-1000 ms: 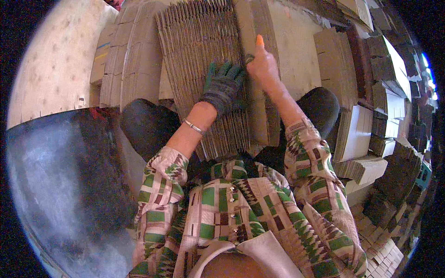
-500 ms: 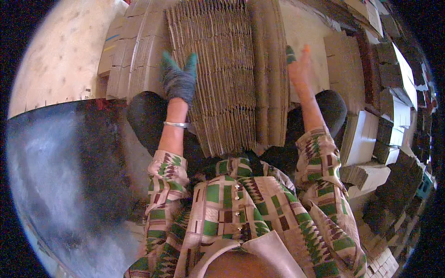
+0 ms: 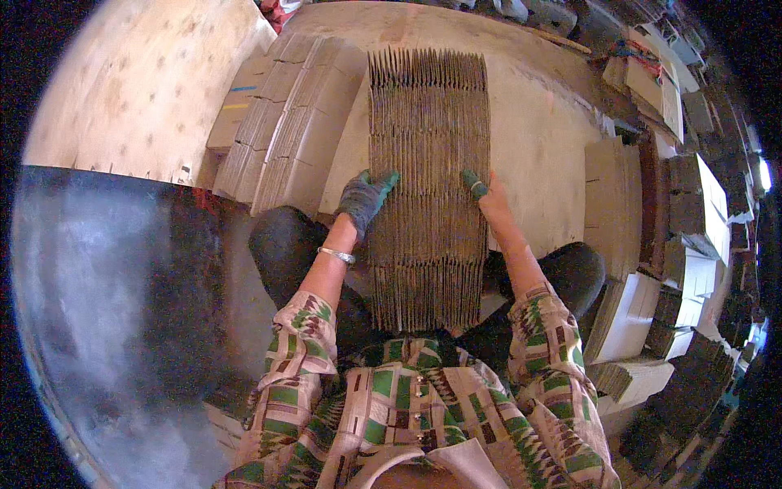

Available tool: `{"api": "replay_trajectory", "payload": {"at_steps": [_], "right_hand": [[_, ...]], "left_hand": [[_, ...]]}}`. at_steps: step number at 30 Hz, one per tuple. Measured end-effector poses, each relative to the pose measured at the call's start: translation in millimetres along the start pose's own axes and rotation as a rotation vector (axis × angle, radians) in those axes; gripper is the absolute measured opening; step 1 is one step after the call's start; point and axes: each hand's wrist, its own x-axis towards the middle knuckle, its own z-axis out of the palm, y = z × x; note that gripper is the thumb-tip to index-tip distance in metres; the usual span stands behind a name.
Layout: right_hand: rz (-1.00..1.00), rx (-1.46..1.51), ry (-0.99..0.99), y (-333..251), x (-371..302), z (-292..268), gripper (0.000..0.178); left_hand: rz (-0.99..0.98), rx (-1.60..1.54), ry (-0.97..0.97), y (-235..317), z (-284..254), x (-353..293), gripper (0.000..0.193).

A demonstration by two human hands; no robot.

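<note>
A long pack of folded cardboard pieces (image 3: 428, 147) stands on edge in front of me, between my legs, its many brown edges pressed together in rows. My left hand (image 3: 366, 200), in a grey knitted glove with teal fingertips, is against the pack's left side, its thumb over the top edges. From the right, my right hand (image 3: 490, 200) grips the opposite side; a teal cover is on its thumb and the rest is bare. The fingers down along both sides are partly hidden.
A pale wooden board (image 3: 538, 147) lies beneath the pack. On the left are stacked flat cartons (image 3: 297, 122), a plywood sheet (image 3: 138, 90) and a dark smooth surface (image 3: 106, 285). More cardboard stacks (image 3: 611, 204) line the right side.
The cardboard pack has become narrower and straighter between my hands. My right hand has come inward onto its side, and my left thumb now lies over its edge. The view has shifted.
</note>
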Motion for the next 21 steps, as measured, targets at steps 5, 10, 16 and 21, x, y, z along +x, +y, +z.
{"api": "replay_trajectory", "payload": {"at_steps": [5, 10, 16, 21], "right_hand": [[-0.040, 0.227, 0.077, -55.2, -36.0, 33.0, 0.050], [-0.143, -0.120, 0.279, -33.6, -25.4, 3.1, 0.064], [-0.646, -0.232, 0.323, -199.2, -64.9, -36.9, 0.076], [-1.062, -0.493, 0.489, -322.5, -94.0, -10.6, 0.075]], "left_hand": [[-0.024, -0.049, 0.183, -57.6, 11.5, 21.7, 0.078], [0.086, -0.245, 0.094, 6.8, -0.4, -11.5, 0.080], [0.757, -0.516, 0.259, 47.1, -32.8, -21.3, 0.054], [0.821, -1.416, 0.003, 104.1, -88.0, -38.3, 0.057]]}}
